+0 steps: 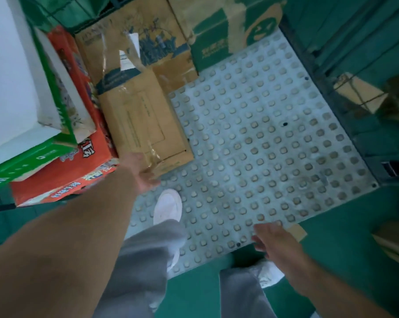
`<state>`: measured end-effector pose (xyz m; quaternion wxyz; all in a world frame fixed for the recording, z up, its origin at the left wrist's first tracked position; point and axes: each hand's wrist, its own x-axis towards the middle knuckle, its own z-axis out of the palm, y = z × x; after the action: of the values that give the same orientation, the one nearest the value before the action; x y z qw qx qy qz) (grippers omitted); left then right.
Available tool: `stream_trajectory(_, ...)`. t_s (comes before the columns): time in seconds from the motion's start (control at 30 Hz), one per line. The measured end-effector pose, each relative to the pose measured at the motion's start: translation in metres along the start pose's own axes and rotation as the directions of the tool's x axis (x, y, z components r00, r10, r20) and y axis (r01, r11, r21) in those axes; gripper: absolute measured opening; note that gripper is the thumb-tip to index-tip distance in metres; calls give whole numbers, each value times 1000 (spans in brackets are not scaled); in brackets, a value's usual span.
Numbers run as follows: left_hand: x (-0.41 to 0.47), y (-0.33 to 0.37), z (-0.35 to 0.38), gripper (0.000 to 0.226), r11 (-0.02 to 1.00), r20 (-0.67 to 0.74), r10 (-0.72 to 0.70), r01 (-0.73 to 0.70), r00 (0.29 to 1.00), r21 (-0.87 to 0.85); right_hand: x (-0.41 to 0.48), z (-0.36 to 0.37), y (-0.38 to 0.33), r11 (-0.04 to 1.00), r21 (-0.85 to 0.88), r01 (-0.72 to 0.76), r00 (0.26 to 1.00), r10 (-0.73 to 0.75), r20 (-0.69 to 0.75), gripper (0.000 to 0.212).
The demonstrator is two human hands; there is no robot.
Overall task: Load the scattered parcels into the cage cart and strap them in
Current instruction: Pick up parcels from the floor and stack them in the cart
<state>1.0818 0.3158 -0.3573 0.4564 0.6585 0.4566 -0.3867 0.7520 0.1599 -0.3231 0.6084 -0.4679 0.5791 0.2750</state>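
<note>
I look down into the cage cart, whose grey studded floor (262,138) fills the middle. Parcels stand along its left and far sides: a brown cardboard box (145,125) with tape on top, a taller printed brown box (136,44) behind it, a green-and-brown box (219,35) at the back, and a red box (63,166) under a green-and-white box (33,157) at the left. My left hand (141,173) touches the near corner of the brown box, fingers spread. My right hand (271,239) hovers open over the floor's near edge, holding nothing.
My white shoe (168,207) stands on the cart floor; the other shoe (269,274) is on the green ground. The cart's dark mesh side (345,65) rises at the right, with a brown parcel (358,90) behind it. Another brown parcel (395,242) lies at the right edge.
</note>
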Motion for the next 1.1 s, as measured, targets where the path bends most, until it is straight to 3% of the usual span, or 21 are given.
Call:
stream_trajectory(0.1, -11, -26, 7, 44, 886, -54, 53, -22, 997, 463, -2, -22, 23, 994, 108, -29, 998, 35, -57, 14)
stream_trajectory(0.23, -71, -87, 36, 32, 627, 174, 83, -187, 981, 756, -19, -44, 55, 988, 148, -44, 994, 58, -94, 18)
stream_trajectory(0.33, -110, -151, 60, 27, 265, 365, 114, -383, 924, 885, -30, -59, 96, 989, 130, -75, 987, 92, -128, 25)
stream_trajectory(0.43, -146, -221, 81, 37, -170, 462, -17, -458, 886, 872, -47, -68, 139, 982, 171, -80, 990, 99, -104, 19)
stream_trajectory(0.5, -165, -265, 94, 26, -327, 474, -77, -471, 877, 819, -55, -75, 171, 967, 245, -76, 990, 103, -99, 15)
stream_trajectory(0.77, -189, -385, 145, 27, -610, 516, -152, -490, 843, 622, -71, -97, 288, 916, 372, -148, 971, 205, -118, 31)
stream_trajectory(0.97, -187, -417, 182, 25, -708, 529, -235, -517, 816, 482, -51, -86, 324, 885, 419, -202, 966, 251, -65, 33)
stream_trajectory(1.1, -166, -406, 208, 20, -712, 527, -232, -512, 818, 481, -12, -66, 321, 703, 663, -259, 949, 315, 37, 31)
